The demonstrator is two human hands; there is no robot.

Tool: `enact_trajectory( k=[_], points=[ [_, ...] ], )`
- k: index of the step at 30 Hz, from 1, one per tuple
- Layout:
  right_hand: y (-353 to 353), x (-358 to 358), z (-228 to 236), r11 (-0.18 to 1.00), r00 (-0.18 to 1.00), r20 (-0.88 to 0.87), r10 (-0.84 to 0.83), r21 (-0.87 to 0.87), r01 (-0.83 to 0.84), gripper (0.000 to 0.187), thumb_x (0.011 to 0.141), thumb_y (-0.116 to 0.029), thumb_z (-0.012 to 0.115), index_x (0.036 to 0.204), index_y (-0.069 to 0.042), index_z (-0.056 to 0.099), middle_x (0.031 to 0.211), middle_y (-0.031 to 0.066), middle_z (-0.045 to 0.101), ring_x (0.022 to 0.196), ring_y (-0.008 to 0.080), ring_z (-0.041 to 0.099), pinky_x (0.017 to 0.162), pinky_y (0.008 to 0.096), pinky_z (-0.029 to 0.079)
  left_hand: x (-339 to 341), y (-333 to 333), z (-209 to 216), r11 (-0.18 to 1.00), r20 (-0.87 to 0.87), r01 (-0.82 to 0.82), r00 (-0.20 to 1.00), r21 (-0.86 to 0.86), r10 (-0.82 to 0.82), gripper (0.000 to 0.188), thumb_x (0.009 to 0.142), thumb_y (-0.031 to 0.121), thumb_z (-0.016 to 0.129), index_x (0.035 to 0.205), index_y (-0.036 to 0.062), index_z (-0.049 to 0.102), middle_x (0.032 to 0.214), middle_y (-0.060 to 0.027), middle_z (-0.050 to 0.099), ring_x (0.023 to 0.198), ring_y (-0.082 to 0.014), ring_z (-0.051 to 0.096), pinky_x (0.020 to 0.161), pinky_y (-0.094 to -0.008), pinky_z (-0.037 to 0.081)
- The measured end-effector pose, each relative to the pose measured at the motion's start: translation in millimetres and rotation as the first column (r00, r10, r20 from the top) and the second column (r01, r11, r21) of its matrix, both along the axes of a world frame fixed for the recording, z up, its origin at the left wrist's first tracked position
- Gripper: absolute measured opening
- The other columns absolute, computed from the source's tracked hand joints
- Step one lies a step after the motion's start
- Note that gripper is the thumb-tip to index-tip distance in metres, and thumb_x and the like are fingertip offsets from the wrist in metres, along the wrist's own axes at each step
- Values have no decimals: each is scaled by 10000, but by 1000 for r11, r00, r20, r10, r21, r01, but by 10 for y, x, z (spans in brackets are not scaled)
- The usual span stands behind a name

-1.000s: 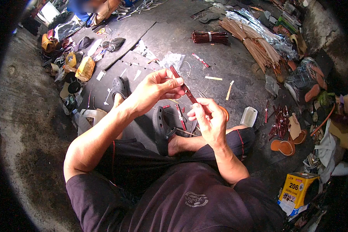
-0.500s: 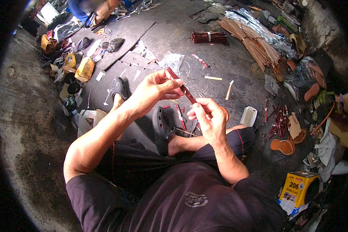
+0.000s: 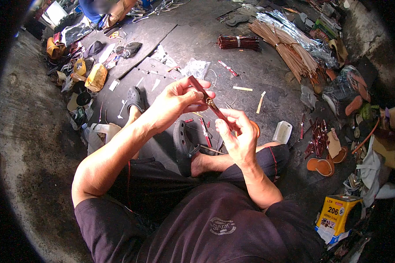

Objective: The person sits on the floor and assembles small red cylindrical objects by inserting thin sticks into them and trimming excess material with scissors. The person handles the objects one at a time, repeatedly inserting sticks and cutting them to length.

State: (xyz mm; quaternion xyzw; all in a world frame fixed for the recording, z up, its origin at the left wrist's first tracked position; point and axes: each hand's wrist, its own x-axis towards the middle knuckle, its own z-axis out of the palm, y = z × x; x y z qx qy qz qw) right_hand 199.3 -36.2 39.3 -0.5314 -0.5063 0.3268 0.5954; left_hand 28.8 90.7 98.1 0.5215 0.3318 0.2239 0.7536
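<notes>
Here, a narrow dark-red strap (image 3: 208, 101) is held slantwise between both hands above the person's crossed legs, its upper end rising past the left hand (image 3: 177, 101) and its lower end running down into the right hand (image 3: 239, 133). The left hand is closed on the strap's upper part, with thumb and fingertips pinched together around it; a small metal fitting is seen on the strap just beside those fingertips. The right hand is curled around the lower part, the fingers folded over it and the thumb pressed against it from the side. The two hands are kept near each other but apart, joined only by the strap. Below them a dark clog (image 3: 183, 142) is worn on a foot resting on the concrete floor (image 3: 267, 74). More red strips are scattered on the floor just beyond the right hand, and a tied bundle of dark-red straps (image 3: 238, 42) lies well apart, farther out. A small white box (image 3: 282, 132) is set on the floor to the right of the right hand.
</notes>
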Motion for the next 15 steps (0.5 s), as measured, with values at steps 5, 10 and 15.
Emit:
enact_trajectory(
  k=[5,10,15],
  points=[
    [-2,-21,6,998,993,112,-46,45,41,248,890,-92,704,1117,-19,636,976,116,712,815,171,682,713,304,537,-2,-5,12,1000,7,-6,1000,0,6,344,1002,147,530,1316,9,510,1194,-147,644,1139,-244,615,1034,-401,478],
    [0,-17,9,998,989,141,-52,52,45,255,878,-84,712,1114,-21,639,985,111,714,817,180,676,714,314,533,0,0,-3,1000,12,-1,1000,3,1,340,1001,140,526,1313,9,509,1193,-147,644,1139,-243,614,1039,-406,476],
    [1,-19,-12,995,984,167,-66,82,52,253,879,-76,709,1115,-21,635,985,114,714,809,180,684,715,317,535,-1,-6,8,1000,6,-2,1000,13,1,335,998,141,527,1306,9,518,1196,-141,647,1139,-237,615,1043,-395,472]
  ],
)
